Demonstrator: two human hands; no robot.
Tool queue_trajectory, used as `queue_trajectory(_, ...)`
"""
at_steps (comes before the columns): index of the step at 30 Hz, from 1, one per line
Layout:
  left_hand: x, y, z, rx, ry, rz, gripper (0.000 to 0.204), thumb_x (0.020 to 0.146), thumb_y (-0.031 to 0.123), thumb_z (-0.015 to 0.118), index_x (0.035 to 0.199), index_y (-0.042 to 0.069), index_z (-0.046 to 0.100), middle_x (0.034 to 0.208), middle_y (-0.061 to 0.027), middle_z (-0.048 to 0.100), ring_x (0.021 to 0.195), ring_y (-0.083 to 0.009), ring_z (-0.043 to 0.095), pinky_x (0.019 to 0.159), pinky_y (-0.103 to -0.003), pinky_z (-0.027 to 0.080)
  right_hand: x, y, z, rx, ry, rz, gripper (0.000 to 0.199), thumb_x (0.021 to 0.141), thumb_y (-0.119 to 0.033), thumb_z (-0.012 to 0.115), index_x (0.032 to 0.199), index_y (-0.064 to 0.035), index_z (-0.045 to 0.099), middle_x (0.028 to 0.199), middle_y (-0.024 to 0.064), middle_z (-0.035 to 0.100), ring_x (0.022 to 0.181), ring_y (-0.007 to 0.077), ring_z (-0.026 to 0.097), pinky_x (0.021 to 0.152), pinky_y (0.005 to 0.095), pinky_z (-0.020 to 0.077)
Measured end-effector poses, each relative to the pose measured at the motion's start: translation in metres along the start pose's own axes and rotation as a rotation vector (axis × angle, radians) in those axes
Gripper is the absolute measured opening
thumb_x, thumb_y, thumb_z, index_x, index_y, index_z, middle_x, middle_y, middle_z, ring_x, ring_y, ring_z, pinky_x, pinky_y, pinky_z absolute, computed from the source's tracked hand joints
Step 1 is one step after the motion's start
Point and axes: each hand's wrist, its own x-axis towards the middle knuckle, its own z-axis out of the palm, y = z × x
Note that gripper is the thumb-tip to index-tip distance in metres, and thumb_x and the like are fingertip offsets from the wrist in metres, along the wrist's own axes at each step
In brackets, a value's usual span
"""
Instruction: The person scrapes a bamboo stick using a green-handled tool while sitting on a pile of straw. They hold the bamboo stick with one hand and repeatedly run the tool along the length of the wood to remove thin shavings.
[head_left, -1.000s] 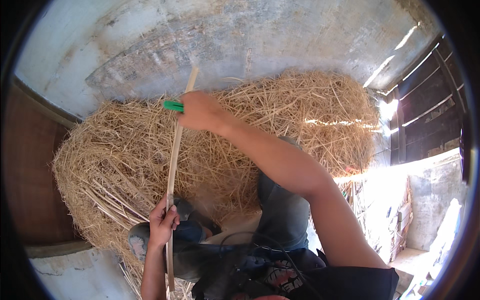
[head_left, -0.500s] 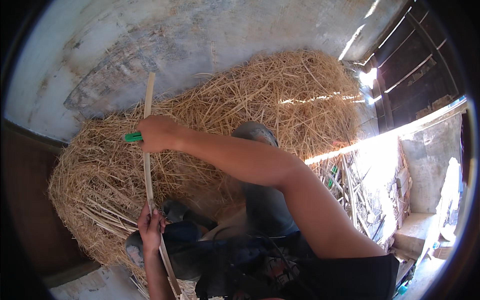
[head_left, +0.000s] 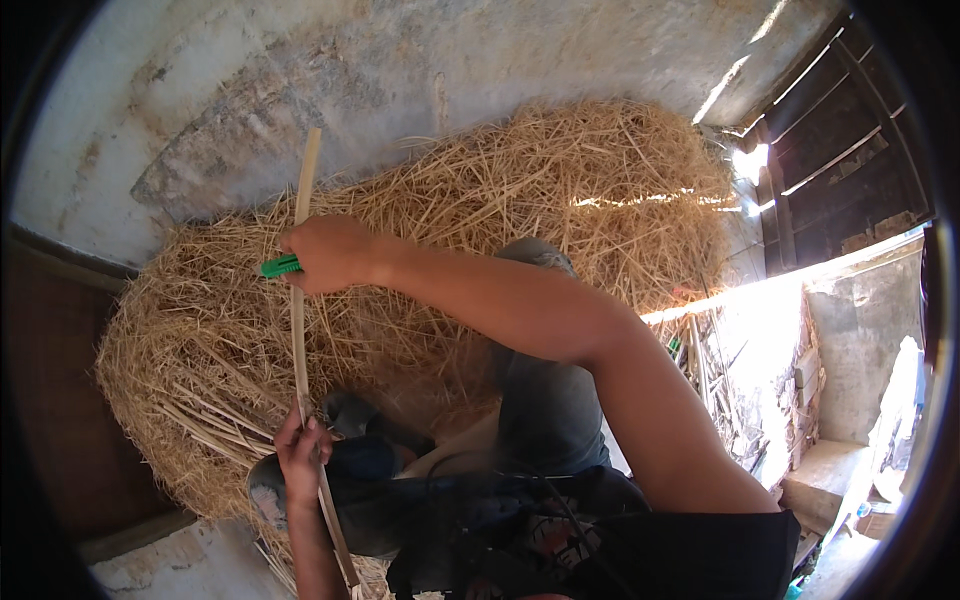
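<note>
A long, pale strip that looks like split bamboo runs upright from the wall side down over my lap. My left hand is closed around its lower part, close to my knee. Farther up, my right hand is closed on a green-handled utility knife, set against the strip. The knife's blade is hidden by my fingers. My right arm stretches across from the right, while the strip's top end sticks out beyond my right hand.
Shavings heap up in front of me along a stained wall. Several cut strips lie left of my knee. At the right are sticks in bright sunlight, a dark slatted panel and a block step.
My right hand and the knife have moved slightly up and right along the strip. My left hand keeps its grip in nearly the same place. The view has shifted a little.
</note>
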Motion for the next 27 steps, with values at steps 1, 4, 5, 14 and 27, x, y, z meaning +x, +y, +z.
queue_trajectory(1, 0.000, 0.001, -0.001, -0.085, 0.008, -0.004, 0.057, 0.104, 0.014, 0.057, 0.157, 0.006, 0.040, 0.065, 0.0029, 0.043, 0.053, -0.0072, 0.042, 0.046, -0.022, 0.035, 0.000, -0.005, 0.000, 0.028, 0.055, 0.004, 0.026, 0.091, -0.031, 0.069, 0.094, -0.0050, 0.068, 0.079, 0.0123, 0.069, 0.073, 0.0299, 0.070, 0.067, 0.0465, 0.0565)
queue_trajectory(4, 0.001, 0.008, -0.004, -0.244, 0.081, -0.040, 0.056, 0.104, 0.012, 0.055, 0.158, 0.009, 0.040, 0.063, 0.0044, 0.036, 0.051, -0.0069, 0.035, 0.046, -0.023, 0.031, 0.000, -0.025, -0.002, 0.099, 0.191, -0.013, 0.024, 0.087, -0.027, 0.070, 0.093, -0.0043, 0.066, 0.079, 0.0137, 0.070, 0.069, 0.0308, 0.070, 0.063, 0.0473, 0.0558)
queue_trajectory(5, 0.004, 0.011, -0.002, -0.286, 0.111, -0.058, 0.056, 0.104, 0.012, 0.055, 0.158, 0.010, 0.040, 0.063, 0.0050, 0.034, 0.050, -0.0067, 0.033, 0.047, -0.023, 0.029, 0.000, -0.026, -0.001, 0.109, 0.218, -0.013, 0.023, 0.084, -0.025, 0.070, 0.092, -0.0036, 0.066, 0.079, 0.0147, 0.070, 0.068, 0.0315, 0.070, 0.062, 0.0477, 0.0554)
queue_trajectory(14, 0.026, 0.038, 0.029, -0.214, 0.160, -0.071, 0.058, 0.104, 0.014, 0.057, 0.159, 0.014, 0.038, 0.063, 0.0062, 0.030, 0.051, -0.0074, 0.033, 0.046, -0.024, 0.028, -0.026, -0.049, 0.037, -0.122, -0.125, -0.089, 0.016, 0.070, -0.012, 0.069, 0.071, 0.0036, 0.069, 0.066, 0.0244, 0.065, 0.065, 0.0414, 0.068, 0.063, 0.0502, 0.0562)
queue_trajectory(27, 0.002, 0.029, 0.023, -0.019, 0.096, 0.001, 0.069, 0.097, -0.002, 0.056, 0.161, 0.011, 0.034, 0.065, 0.0056, 0.042, 0.054, -0.0056, 0.039, 0.050, -0.024, 0.034, 0.015, -0.032, 0.041, -0.290, -0.061, 0.210, 0.017, 0.088, -0.014, 0.065, 0.080, -0.0009, 0.072, 0.068, 0.0128, 0.066, 0.061, 0.0265, 0.067, 0.056, 0.0413, 0.0560)
